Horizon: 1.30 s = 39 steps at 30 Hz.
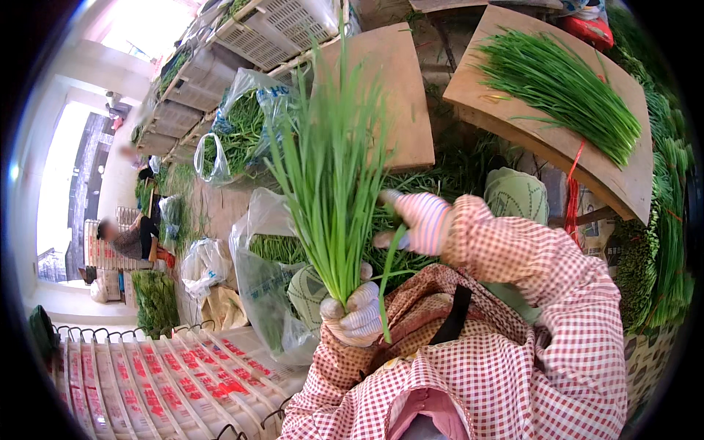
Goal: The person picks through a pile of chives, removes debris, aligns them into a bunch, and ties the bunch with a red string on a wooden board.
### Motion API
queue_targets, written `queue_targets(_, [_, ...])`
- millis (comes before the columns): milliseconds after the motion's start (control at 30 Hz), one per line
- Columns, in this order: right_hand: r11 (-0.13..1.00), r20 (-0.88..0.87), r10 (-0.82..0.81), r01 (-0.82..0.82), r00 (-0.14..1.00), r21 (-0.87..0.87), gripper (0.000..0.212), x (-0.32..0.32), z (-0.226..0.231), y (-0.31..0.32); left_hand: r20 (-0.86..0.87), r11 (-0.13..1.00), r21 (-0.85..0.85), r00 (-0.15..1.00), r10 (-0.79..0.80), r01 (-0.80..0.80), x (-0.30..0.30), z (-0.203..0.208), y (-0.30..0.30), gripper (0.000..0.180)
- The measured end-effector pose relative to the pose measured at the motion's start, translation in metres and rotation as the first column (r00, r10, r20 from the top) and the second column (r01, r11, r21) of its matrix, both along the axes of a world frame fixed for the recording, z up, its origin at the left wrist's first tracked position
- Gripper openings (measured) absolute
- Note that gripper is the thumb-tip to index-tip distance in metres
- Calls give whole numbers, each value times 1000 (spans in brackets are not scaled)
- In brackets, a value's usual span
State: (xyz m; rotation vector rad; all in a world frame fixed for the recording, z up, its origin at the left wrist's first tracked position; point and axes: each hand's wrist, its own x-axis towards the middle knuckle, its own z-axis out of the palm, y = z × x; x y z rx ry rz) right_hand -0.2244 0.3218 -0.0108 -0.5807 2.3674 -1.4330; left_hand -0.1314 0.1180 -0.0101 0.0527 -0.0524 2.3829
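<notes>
My left hand (pixel 356 315), in a striped knit glove, is closed around the pale lower ends of a bunch of green chives (pixel 334 213). The leaves fan upward and away, their tips blurred. To the right of the bunch, my right hand (pixel 422 220) wears a similar glove. Its thumb and fingers are apart, slightly smeared by motion. One loose chive blade (pixel 387 282) hangs down between the two hands; its top end reaches the right hand near the thumb. Whether that blade is gripped there is hard to make out.
At the right, a wooden board (pixel 477 92) bears a tied-looking chive pile (pixel 565 88), with red ties (pixel 574 191) hanging off its edge. Another board (pixel 403 95) lies ahead. Plastic bags of greens (pixel 249 117), crates (pixel 268 37) and a slatted chair (pixel 169 374) stand left. Another person (pixel 132 238) sits far left.
</notes>
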Motion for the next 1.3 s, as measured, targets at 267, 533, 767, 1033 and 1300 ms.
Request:
queue_targets(267, [910,354,-348,223,868,349,31,-51,-54,2,-74,960,-273,996,43,-62,10,-3,-27,63])
queue_targets(533, [761,457,122,-379,881,527,85,-41,-120,50,-530,176,-840,846,-64,-513,-122,33,-39,18])
queue_targets(767, [948,849,272,25,453,-317,82,13,-58,-31,135,-493,-870,947,-292,-28,-213,-48,-13,61])
queue_targets(1033, [601,859,-14,690,512,-402,102,-29,-82,-87,278,-135,-945,949,146,298,-172,-116,6,63])
queue_targets(1300, [262,902,-65,879,427,-398,39,-44,-121,-65,151,-738,-443,769,-621,-509,-107,-47,62,87])
